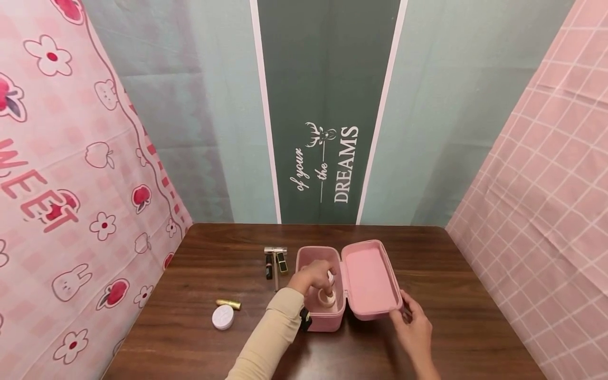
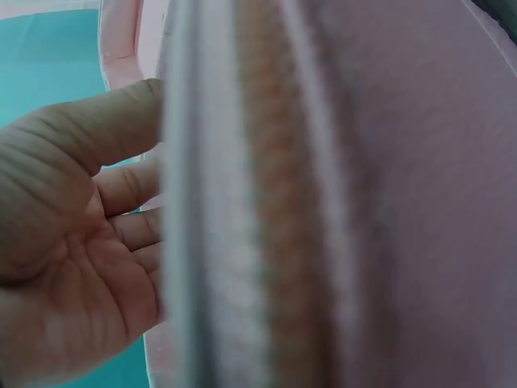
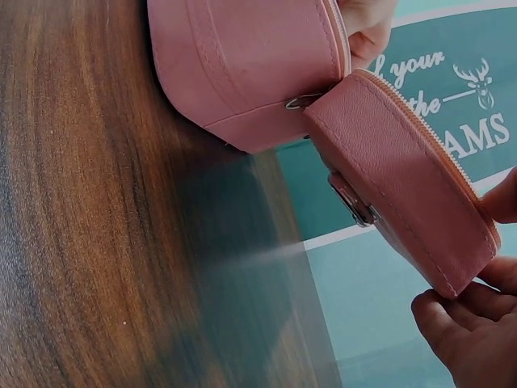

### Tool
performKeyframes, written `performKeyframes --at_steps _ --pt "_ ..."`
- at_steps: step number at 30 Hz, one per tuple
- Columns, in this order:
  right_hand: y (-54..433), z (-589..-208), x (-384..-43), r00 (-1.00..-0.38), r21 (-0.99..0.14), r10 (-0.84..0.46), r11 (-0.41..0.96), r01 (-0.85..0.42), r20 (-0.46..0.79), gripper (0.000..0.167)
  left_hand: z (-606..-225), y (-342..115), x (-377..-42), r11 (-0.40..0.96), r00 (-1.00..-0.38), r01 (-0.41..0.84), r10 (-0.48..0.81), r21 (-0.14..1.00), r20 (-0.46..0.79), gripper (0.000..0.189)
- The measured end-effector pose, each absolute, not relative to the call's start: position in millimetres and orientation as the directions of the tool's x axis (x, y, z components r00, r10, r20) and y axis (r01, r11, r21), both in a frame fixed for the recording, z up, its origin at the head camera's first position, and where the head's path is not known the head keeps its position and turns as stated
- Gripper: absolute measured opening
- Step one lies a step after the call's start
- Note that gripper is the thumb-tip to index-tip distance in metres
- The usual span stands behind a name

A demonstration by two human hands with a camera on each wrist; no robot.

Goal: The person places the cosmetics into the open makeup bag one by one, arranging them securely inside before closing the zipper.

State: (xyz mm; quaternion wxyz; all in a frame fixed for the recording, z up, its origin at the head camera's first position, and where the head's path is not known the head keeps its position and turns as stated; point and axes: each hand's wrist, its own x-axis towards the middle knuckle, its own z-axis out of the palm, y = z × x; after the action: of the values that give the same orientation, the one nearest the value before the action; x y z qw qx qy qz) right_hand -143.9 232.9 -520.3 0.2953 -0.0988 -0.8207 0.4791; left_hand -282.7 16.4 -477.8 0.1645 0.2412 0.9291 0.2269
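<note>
A pink zippered cosmetic case [image 1: 325, 323] stands on the table, its lid [image 1: 370, 277] swung out to the right. My left hand [image 1: 311, 275] reaches down inside the case. Close to its fingers are a small white thing [image 1: 331, 276] and a round pale item [image 1: 326, 300]. In the left wrist view the case's blurred zipper edge [image 2: 279, 202] hides the fingertips, so any grip there is unclear. My right hand [image 1: 414, 322] pinches the lid's near right corner. In the right wrist view its thumb lies on the zipper rim, fingers underneath the lid [image 3: 404, 178].
Left of the case lie a silver tube [image 1: 275, 250], a black tube [image 1: 268, 267], a black-and-gold item [image 1: 282, 262] and a thin stick [image 1: 276, 274]. Nearer stand a white round compact [image 1: 222, 317] and a gold tube [image 1: 229, 304]. Fabric hangs around the wooden table [image 1: 465, 327].
</note>
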Motion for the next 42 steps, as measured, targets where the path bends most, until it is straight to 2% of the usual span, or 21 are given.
performKeyframes --at_steps 6,13,17,29,37,42 --pt "232.9 -520.6 -144.7 -0.808 -0.846 0.442 0.518 -0.124 0.389 0.041 -477.3 16.0 -279.7 0.802 -0.84 0.382 0.508 0.46 -0.189 0.042" --pt "233.2 -519.2 -143.2 -0.819 -0.851 0.443 0.515 -0.101 0.365 0.041 -469.5 19.8 -269.1 0.853 -0.855 0.429 0.49 0.298 -0.17 0.024" --pt "233.9 -518.4 -143.7 -0.817 -0.849 0.446 0.52 -0.097 0.366 0.041 -466.0 21.2 -265.9 0.861 -0.863 0.434 0.481 0.264 -0.152 0.024" --pt "233.7 -518.6 -142.8 -0.823 -0.861 0.451 0.501 -0.085 0.344 0.04 -456.1 12.5 -246.3 0.849 -0.858 0.463 0.502 0.257 -0.112 0.028" --pt "233.1 -518.8 -141.4 -0.828 -0.857 0.442 0.509 -0.085 0.345 0.04 -455.6 4.1 -230.2 0.88 -0.888 0.435 0.454 0.19 -0.072 0.025" --pt "233.1 -520.1 -141.3 -0.828 -0.859 0.447 0.507 -0.078 0.339 0.04 -457.8 -2.2 -224.3 0.886 -0.896 0.439 0.444 0.147 0.0 0.025"
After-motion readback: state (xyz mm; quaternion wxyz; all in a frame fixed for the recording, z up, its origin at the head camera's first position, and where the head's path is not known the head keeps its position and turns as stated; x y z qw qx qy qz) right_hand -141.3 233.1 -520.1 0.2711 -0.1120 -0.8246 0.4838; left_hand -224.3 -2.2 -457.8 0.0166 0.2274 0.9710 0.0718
